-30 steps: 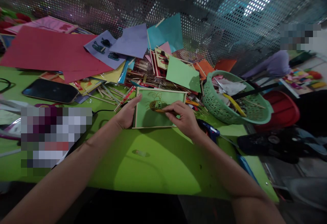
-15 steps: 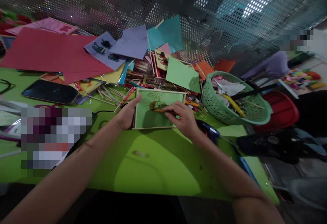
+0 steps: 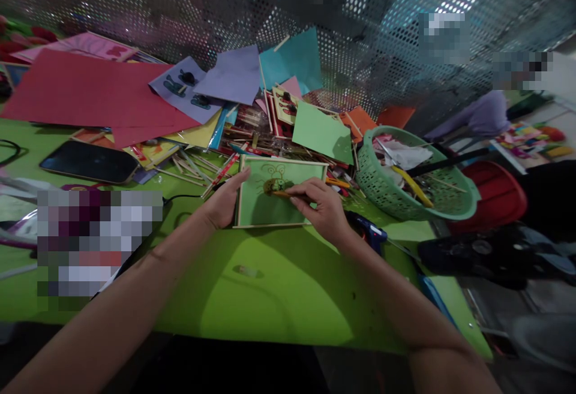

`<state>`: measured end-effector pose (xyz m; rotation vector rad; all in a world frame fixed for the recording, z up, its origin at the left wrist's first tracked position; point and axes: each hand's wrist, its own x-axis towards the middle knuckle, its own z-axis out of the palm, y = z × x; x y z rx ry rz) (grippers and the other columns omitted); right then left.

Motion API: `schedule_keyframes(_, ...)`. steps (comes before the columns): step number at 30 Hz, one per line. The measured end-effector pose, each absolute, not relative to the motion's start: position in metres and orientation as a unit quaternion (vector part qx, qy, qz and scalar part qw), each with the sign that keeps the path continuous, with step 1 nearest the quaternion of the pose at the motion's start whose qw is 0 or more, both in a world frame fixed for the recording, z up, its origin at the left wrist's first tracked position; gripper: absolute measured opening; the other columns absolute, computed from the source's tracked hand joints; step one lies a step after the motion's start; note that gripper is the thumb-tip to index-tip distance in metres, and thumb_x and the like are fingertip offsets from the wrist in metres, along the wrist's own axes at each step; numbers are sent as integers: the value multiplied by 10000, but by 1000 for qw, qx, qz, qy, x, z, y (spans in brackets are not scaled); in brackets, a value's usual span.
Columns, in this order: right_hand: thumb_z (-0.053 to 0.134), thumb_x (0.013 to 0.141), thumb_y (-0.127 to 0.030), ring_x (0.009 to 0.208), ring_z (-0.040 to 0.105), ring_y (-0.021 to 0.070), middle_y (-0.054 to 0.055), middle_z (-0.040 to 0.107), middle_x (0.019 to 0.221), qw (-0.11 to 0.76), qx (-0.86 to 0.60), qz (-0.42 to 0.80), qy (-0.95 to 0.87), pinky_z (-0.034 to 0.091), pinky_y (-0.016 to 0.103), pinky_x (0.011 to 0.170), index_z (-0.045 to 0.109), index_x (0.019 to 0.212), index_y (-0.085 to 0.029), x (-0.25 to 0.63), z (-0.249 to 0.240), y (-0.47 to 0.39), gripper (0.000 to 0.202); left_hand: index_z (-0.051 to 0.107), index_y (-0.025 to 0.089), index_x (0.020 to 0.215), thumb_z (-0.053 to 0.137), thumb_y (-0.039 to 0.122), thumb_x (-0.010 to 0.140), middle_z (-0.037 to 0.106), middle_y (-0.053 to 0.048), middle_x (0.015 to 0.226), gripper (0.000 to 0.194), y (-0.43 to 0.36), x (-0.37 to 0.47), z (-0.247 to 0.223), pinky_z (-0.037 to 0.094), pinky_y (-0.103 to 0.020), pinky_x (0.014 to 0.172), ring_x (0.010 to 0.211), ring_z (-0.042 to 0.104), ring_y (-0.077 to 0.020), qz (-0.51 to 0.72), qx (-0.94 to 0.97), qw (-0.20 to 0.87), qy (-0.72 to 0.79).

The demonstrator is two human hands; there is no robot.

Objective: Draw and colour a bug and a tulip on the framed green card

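Observation:
A light green card (image 3: pixel 256 208) with a pale stick frame lies on the table in front of me. An outline creature with big round eyes is drawn on it, with a dark speckled patch at its middle. My left hand (image 3: pixel 226 200) grips the card's left edge, thumb on the frame, the other fingers partly hidden. My right hand (image 3: pixel 324 207) is closed in a pinch around a thin orange pencil-like stick (image 3: pixel 282 194). The stick's tip meets the speckled patch, and the hand covers the card's lower right part.
A green basket (image 3: pixel 375 187) of tools stands at right, near a blue glue gun (image 3: pixel 371 229). Behind the card are loose sticks (image 3: pixel 191 166) and coloured paper sheets (image 3: pixel 90 85). A phone (image 3: pixel 90 161) lies at left. A small clear piece (image 3: pixel 247 271) lies in front.
Both hands, the card and the stick stay almost exactly where they were. The view has shifted only very slightly.

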<state>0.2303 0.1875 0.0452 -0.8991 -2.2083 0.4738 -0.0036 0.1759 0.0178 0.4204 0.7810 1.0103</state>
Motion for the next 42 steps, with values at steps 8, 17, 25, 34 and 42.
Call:
schedule_keyframes(8, 608, 935, -194, 821, 635, 170, 45, 685, 925, 348, -347, 179, -852, 507, 291, 684, 715, 1052, -238, 230, 45, 187, 165, 606, 136, 1371, 558, 473, 920, 774, -153, 1104, 565, 175, -3, 19, 558, -473, 976, 963, 757, -318, 473, 194, 779, 363)
schedule_keyframes(17, 610, 936, -194, 852, 639, 179, 48, 689, 938, 351, -339, 182, -854, 517, 300, 707, 710, 1061, -244, 228, 46, 188, 168, 587, 141, 1395, 574, 492, 905, 764, -147, 1141, 603, 177, -4, 14, 559, -463, 978, 1035, 736, -325, 470, 199, 786, 349)
schedule_keyframes(25, 616, 927, -173, 836, 630, 173, 43, 690, 920, 345, -333, 173, -861, 505, 297, 710, 714, 1042, -235, 230, 46, 187, 163, 588, 132, 1390, 559, 484, 913, 767, -149, 1130, 593, 176, -4, 16, 560, -458, 977, 1042, 734, -323, 472, 203, 786, 345)
schedule_keyframes(34, 627, 922, -202, 866, 632, 180, 42, 674, 947, 373, -355, 227, -827, 510, 303, 707, 719, 1046, -249, 234, 50, 186, 162, 616, 138, 1342, 557, 506, 906, 782, -142, 1084, 574, 177, -6, 16, 587, -451, 920, 1015, 743, -321, 460, 200, 794, 344)
schedule_keyframes(42, 647, 915, -256, 846, 591, 165, 18, 646, 929, 430, -392, 285, -762, 460, 302, 732, 711, 1030, -247, 241, 54, 190, 132, 655, 119, 1274, 644, 417, 833, 794, -146, 1020, 533, 177, -9, 16, 616, -430, 853, 951, 759, -319, 469, 184, 777, 378)
